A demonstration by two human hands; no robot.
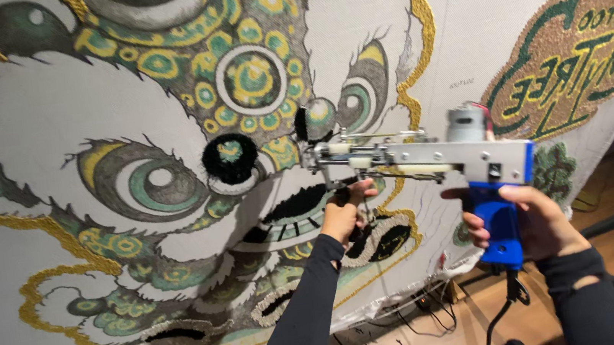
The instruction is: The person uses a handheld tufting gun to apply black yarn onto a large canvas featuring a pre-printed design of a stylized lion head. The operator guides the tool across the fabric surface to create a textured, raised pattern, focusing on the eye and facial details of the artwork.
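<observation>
Your right hand (532, 220), lower right of the frame, is clenched around the blue handle of the tufting gun (428, 155). Your left hand (343, 215) grasps its front grip at centre. Beyond, its needle end meets the stretched cloth (33, 134) with its green-and-gold creature.

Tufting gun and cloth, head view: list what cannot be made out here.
- Needle tip of the tufting gun: blurred where it meets the cloth.
- Blue handle trigger: covered by the right hand.
- Front grip: wrapped by the left hand.
- Cable: leaves the bottom edge.
- Design's top: cut by the frame.
</observation>
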